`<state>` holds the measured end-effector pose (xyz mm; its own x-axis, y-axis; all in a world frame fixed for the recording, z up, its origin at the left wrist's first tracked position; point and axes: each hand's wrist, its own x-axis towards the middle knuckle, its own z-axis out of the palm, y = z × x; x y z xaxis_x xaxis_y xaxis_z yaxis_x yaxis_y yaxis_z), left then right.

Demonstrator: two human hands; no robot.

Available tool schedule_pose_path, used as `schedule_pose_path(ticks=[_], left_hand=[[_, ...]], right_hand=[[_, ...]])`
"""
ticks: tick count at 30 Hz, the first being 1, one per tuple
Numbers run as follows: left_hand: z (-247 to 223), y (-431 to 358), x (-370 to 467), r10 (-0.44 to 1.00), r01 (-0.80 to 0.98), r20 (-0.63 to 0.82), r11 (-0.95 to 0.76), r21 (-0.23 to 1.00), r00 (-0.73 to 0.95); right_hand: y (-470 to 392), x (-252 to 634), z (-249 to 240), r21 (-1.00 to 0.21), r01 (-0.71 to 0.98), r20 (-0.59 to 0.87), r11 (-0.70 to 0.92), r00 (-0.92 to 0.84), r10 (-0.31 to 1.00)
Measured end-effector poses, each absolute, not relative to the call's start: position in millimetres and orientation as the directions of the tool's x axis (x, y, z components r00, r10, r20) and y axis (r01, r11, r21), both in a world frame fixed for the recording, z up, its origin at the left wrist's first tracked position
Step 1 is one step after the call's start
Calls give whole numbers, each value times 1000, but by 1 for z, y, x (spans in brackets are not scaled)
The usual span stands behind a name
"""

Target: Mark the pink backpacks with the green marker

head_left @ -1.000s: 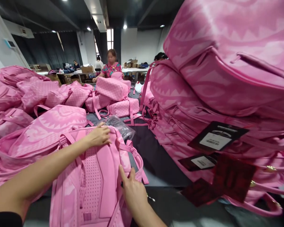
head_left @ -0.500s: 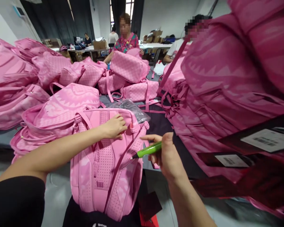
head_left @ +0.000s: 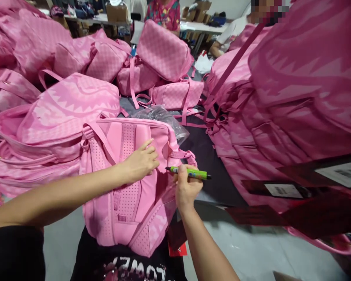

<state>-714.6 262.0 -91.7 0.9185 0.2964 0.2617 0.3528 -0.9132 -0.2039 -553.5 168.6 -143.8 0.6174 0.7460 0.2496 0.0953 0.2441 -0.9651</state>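
A pink backpack (head_left: 130, 218) stands upright on my lap with its padded, perforated back panel facing me. My left hand (head_left: 143, 162) lies on the upper panel, index finger extended and the other fingers curled against the pink padding. In my right hand (head_left: 187, 187) is a green marker (head_left: 197, 173), its dark tip pointing left at the backpack's right side. That hand's lower fingers are hidden behind the strap and side fabric, so I cannot tell whether they grip it. A strap end (head_left: 188, 156) sticks out at the upper right edge.
Another pink backpack (head_left: 73, 105) lies at the left. Pink bags (head_left: 163, 50) are piled beyond a clear plastic bag (head_left: 163, 117) on the dark table (head_left: 204, 150). Backpacks (head_left: 295, 93) with dark tags (head_left: 275, 190) stack high at the right. People are across the table.
My right hand has moved left and down to the backpack's edge, its fingers closing in, with the marker now level. The strap has swung to the right. The view has tilted down.
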Motion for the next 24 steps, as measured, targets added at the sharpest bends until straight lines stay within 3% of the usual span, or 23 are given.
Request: schedule_pose_path(ticks=[4, 8, 12, 17, 24], left_hand=[[-101, 253, -721, 265, 331, 361, -934, -132, 894], [-100, 251, -722, 287, 336, 319, -935, -110, 903], [-101, 250, -719, 300, 357, 337, -927, -119, 892], [-106, 250, -719, 297, 359, 342, -923, -136, 892], [-107, 251, -718, 292, 360, 348, -921, -151, 891]], right_hand=[[152, -550, -157, -940, 284, 328, 189, 598, 731], [147, -553, -167, -898, 358, 425, 256, 554, 716], [150, -554, -168, -905, 357, 396, 233, 501, 770], [152, -548, -168, -820, 549, 428, 162, 401, 810], [153, -547, -165, -806, 566, 441, 173, 380, 814]])
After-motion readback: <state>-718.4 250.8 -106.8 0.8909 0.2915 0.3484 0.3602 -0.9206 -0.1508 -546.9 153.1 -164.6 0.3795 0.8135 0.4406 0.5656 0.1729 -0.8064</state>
